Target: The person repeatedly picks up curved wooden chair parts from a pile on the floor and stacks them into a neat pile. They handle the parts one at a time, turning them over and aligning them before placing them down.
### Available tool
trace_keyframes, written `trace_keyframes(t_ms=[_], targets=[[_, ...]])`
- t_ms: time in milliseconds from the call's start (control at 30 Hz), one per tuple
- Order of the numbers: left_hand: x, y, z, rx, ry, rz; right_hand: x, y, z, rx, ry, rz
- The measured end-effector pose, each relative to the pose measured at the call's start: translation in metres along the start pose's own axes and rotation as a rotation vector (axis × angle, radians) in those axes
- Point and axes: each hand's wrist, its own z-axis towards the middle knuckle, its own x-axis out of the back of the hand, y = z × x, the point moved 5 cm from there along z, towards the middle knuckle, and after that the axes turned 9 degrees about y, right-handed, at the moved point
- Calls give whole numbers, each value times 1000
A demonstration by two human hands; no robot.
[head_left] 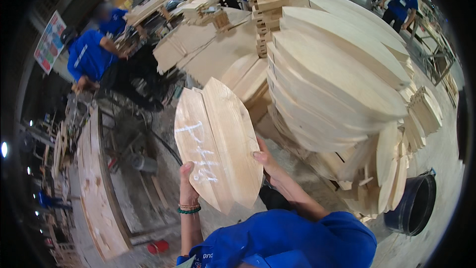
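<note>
Two pale wooden panels with curved outer edges lie side by side, slightly offset at their ends, in front of my body. White chalk marks run along the left panel's face. My left hand is closed on the left panel's lower edge, its thumb on the face. At the right edge my right hand grips the other panel, thumb on top and fingers mostly hidden beneath. Close by on the right rises a tall stack of similar curved wooden panels.
A dark bucket stands on the floor at lower right. On the left is a long wooden-topped bench, with a grey bucket beside it. Flat boards lie ahead. Co-workers in blue shirts are around the far side.
</note>
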Motion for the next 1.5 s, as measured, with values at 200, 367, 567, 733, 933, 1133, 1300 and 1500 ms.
trace_keyframes(t_ms=[200,367,567,733,933,1133,1300,1500], targets=[[-36,20,144,236,-126,191,1,4,95,15,206,103],[-81,26,242,341,-268,332,-1,4,148,37,350,221],[-139,18,336,555,-524,406,16,21,204,-10,680,266],[-155,28,379,590,-591,470,-13,-9,226,-83,682,283],[-185,31,408,512,-820,726,2,-16,238,-51,708,48],[-172,5,422,539,-809,433,-4,-2,259,153,782,210],[-174,0,420,627,-795,293,-15,-18,270,188,877,280],[-166,-2,443,524,-783,324,-5,-6,278,332,782,399]])
